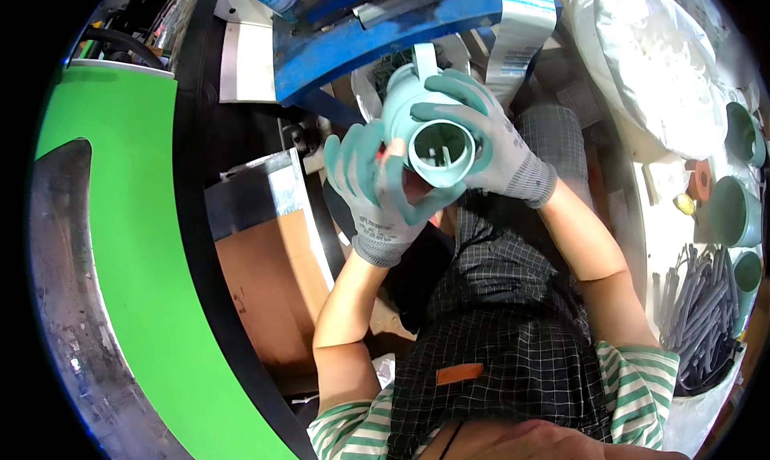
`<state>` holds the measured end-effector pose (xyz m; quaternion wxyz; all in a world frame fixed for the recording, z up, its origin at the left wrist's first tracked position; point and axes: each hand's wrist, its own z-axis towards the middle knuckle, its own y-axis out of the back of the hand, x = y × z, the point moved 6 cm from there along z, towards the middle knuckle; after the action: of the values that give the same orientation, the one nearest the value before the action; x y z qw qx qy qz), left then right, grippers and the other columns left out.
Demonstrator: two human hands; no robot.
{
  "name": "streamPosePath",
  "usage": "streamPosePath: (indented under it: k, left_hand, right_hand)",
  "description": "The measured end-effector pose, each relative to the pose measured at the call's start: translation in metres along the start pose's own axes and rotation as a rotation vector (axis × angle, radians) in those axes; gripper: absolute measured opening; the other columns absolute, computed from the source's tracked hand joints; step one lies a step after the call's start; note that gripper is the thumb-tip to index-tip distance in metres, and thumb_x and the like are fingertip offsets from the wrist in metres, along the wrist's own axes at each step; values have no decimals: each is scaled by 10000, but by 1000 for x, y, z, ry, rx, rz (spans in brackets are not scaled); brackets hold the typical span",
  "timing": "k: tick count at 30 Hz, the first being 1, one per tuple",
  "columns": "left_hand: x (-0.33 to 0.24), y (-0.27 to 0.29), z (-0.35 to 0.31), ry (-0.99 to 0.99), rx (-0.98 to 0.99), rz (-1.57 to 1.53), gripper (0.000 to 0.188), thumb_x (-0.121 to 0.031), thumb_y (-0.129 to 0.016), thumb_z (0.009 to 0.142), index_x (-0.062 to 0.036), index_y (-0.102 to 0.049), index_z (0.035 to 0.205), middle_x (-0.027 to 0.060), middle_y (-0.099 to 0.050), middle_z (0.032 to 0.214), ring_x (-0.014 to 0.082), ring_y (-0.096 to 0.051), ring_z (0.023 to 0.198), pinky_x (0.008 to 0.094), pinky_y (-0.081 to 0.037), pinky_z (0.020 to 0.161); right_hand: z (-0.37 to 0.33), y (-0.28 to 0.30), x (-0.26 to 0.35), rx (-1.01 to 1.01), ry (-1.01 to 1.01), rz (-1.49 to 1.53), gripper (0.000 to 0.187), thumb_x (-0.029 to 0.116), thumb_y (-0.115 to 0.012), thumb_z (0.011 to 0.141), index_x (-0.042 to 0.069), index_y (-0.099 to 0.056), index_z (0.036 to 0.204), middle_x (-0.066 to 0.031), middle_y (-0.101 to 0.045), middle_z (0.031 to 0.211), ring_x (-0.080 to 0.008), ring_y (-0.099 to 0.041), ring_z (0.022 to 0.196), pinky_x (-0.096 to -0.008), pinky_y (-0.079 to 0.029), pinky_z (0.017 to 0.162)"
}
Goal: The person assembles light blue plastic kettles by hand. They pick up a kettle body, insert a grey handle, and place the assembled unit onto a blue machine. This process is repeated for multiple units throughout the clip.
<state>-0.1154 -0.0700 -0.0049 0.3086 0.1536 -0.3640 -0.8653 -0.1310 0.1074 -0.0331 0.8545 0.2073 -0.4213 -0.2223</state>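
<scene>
Teal jug (400,101) partly hidden by 2 hands (370,189) (499,149).

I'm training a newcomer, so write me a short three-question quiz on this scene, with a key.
1. True or false: the left hand and the right hand are both gloved.

2. Which of these lies on the person's left?
A) the bundle of grey sticks
B) the bright green panel
C) the large white bag

3. Fill in the blank with "camera" or "floor": the hollow teal piece at the hands has its round open end turned toward the ____.

Key: 1. True. 2. B. 3. camera.
</scene>
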Motion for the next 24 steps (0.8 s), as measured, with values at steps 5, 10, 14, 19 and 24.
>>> streamPosePath:
  k: [5, 10, 14, 19, 24]
  left_hand:
    - [3, -2, 22, -24, -79, -62, 1166, -565, -941, 699, -57, -325, 1549, 245, -466, 1478, 453, -479, 1347, 633, -379, 1135]
    - [-37, -9, 21, -11, 58, -498, 1167, -538, -975, 659, -82, -372, 1548, 243, -522, 1443, 454, -550, 1305, 640, -414, 1084]
    - [-60, -30, -19, 90, 67, -955, 1119, -600, -942, 697, -80, -420, 1539, 212, -574, 1411, 426, -631, 1240, 546, -551, 1002]
    - [-74, -38, -31, 131, 112, -939, 1079, -603, -930, 708, -150, -438, 1554, 177, -580, 1408, 388, -641, 1236, 533, -568, 1019]
    - [-75, -29, -37, 144, 225, -979, 1018, -384, -951, 758, -122, -404, 1575, 182, -543, 1449, 368, -624, 1259, 473, -573, 1031]
  right_hand:
    - [17, 20, 2, -51, 9, -26, 762, 286, -927, 728, 154, -635, 1419, -167, -502, 1535, -397, -435, 1475, -518, -387, 1220]
    - [-23, 57, 34, 59, 65, 83, 939, 359, -910, 696, 157, -520, 1526, -191, -494, 1525, -419, -415, 1480, -573, -345, 1219]
    - [-70, 93, 28, 190, -172, 573, 727, 215, -944, 744, 42, -641, 1382, -215, -561, 1495, -357, -565, 1384, -489, -446, 1175]
    - [-124, 201, -38, -315, -568, 137, 230, 187, -813, 912, 40, -757, 1081, -118, -732, 1176, -184, -711, 954, -334, -583, 863]
    - [-81, 291, -106, -301, -556, -858, 255, 302, -706, 976, 88, -789, 1085, -81, -737, 1204, -262, -680, 1110, -381, -526, 1029]
